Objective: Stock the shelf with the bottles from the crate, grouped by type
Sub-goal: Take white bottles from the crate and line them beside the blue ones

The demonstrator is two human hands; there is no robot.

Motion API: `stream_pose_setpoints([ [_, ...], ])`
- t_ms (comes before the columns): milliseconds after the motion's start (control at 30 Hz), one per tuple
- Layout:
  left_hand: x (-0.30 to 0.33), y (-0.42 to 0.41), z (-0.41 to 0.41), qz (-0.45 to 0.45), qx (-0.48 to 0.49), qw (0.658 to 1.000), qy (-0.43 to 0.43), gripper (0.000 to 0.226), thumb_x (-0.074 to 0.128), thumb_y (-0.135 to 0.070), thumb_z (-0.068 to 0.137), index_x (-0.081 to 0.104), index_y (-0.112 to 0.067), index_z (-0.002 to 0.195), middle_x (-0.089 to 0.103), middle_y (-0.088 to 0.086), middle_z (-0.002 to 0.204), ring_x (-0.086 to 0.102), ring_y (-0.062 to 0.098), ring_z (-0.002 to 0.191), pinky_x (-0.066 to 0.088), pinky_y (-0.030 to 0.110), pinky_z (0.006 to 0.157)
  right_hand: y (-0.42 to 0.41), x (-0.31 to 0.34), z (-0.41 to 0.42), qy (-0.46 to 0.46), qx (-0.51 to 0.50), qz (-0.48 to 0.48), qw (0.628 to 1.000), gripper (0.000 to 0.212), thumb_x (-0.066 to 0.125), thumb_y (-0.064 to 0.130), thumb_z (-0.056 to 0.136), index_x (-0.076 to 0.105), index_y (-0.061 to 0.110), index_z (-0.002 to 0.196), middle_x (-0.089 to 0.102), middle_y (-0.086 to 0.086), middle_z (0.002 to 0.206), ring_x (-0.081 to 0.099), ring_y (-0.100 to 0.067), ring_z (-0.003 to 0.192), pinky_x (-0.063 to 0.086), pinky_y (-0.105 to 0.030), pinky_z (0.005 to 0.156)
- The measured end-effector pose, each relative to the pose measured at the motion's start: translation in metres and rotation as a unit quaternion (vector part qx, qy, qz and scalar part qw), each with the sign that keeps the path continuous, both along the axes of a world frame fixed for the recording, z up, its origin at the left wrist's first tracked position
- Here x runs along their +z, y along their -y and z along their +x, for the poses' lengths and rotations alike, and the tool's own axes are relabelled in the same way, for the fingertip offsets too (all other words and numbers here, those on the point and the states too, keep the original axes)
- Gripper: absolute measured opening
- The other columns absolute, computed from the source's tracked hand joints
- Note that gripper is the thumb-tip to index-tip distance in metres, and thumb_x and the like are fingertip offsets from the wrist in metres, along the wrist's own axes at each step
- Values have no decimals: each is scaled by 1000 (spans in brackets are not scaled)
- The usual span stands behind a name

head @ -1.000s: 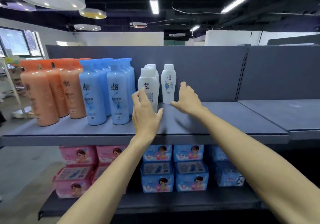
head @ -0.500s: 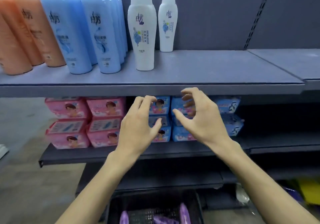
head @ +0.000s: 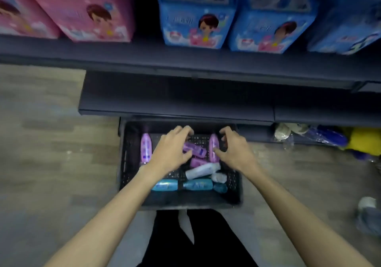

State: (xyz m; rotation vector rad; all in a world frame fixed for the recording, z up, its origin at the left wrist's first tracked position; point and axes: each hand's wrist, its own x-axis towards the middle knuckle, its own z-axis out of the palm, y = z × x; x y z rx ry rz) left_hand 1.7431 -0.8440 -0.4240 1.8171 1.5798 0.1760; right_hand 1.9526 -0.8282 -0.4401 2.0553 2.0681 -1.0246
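Bottles (head: 199,150) are lying in the crate (head: 128,163) on the floor, many left. Your left hand (head: 171,151) and right hand (head: 233,150) are reaching in, fingers spread, holding nothing yet.

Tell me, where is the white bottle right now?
In the head view, the white bottle lies on its side in the black crate on the floor, right of centre, between the purple bottles and the teal bottles.
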Motion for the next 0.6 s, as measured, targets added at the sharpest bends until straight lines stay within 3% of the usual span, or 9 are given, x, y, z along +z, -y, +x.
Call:
stream_pose_setpoints([
  [100, -57, 17, 7, -33, 1, 999, -22, 44, 68, -25, 81, 50, -21, 121, 56, -1, 116, 55, 24, 110, 43, 41, 94, 14, -59, 5, 39, 25, -80, 996, 60, 72, 32, 85, 42, 17, 135, 59, -11, 119, 61, -33, 104, 51, -38, 80],
  [200, -108, 31, 16, -76, -1, 997, -19, 42, 69, -26, 82, 50, -22, 119, 57, -1, 116, 55, 24, 109, 38, 41, 95, 23, -113, 14, 81, 24, -147, 986, 65, 70, 31, 87, 37, 16, 141, 55, -16, 128, 58, -36, 114, 51, -41, 88],
  [300, -157, 46, 27, -110, -9, 994, -22, 42, 71, -26, 82, 50, -21, 118, 55, -1, 116, 54, 21, 108, 35, 42, 97, 35, -161, 23, 127, -10, -213, 969, 60, 70, 27, 87, 36, 14, 134, 51, -19, 130, 58, -39, 111, 49, -40, 80],
  [400, -199, 62, 37, -131, -32, 989, -53, 42, 70, -31, 82, 49, -23, 118, 51, -4, 116, 51, 20, 109, 28, 40, 96, 56, -202, 32, 167, -53, -272, 946, 68, 67, 22, 89, 27, 11, 143, 47, -21, 137, 57, -40, 114, 46, -40, 78],
  [533, -241, 71, 49, -170, -64, 981, -72, 54, 69, -30, 84, 44, -22, 131, 48, 0, 127, 52, 24, 116, 35, 48, 103, 78, -240, 33, 161, -130, -289, 934, 72, 65, 19, 90, 23, 9, 148, 56, -18, 125, 62, -37, 107, 54, -41, 81],
  [600, -262, 71, 52, -187, -67, 978, -59, 58, 69, -24, 84, 42, -20, 135, 46, 3, 129, 50, 27, 118, 42, 44, 100, 82, -254, 30, 157, -130, -267, 942, 70, 66, 18, 90, 26, 9, 147, 55, -18, 127, 62, -36, 105, 53, -41, 81],
])
